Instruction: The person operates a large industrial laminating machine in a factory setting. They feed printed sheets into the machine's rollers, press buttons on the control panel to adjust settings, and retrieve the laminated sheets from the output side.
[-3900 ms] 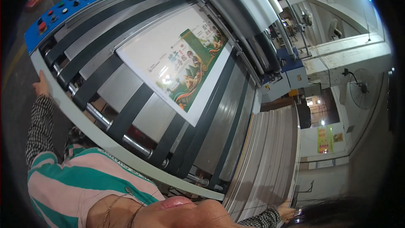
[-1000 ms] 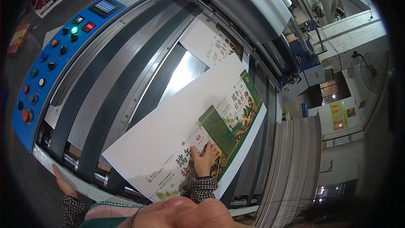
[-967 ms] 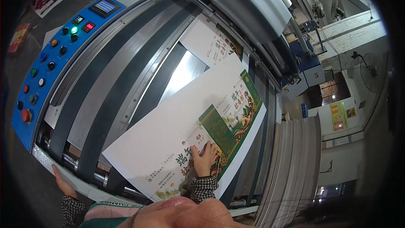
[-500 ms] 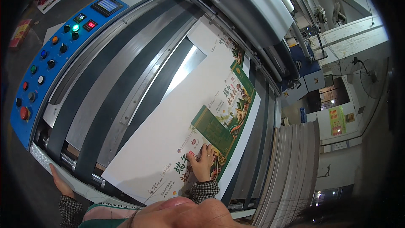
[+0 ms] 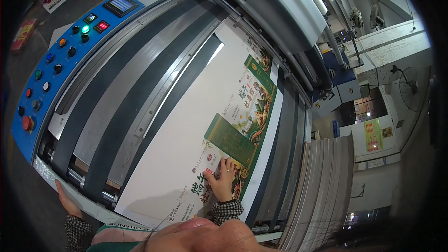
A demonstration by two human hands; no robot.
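Item, my right hand [image 5: 221, 179]: laid palm down, fingers spread and loose, pinching nothing; a ring on one finger; cuff in black-and-white check. It rests on the green-and-dark lettering near the close end of the sheet.

Item, my left hand [image 5: 69, 201]: at the pale front rail [image 5: 100, 212] of the machine, near its left corner; the fingers are partly hidden, so whether they grasp the rail I cannot tell.

Item, one large printed sheet [image 5: 186, 142]: white, with green panels and a food picture along its right side; flat and lengthwise on the dark belts [image 5: 154, 72], beneath my right hand.

Item, a second sheet [image 5: 229, 32]: similar print, at the far end near the rollers; the two sheets meet or overlap, which I cannot tell.

Item, one wide roll [image 5: 287, 14], grey and white, above the far end.

Item, one blue control panel [image 5: 59, 55], left: coloured buttons, a lit green lamp, a small screen [image 5: 120, 4].

Item, a stack of boards [image 5: 324, 177], greyish, right of the machine.
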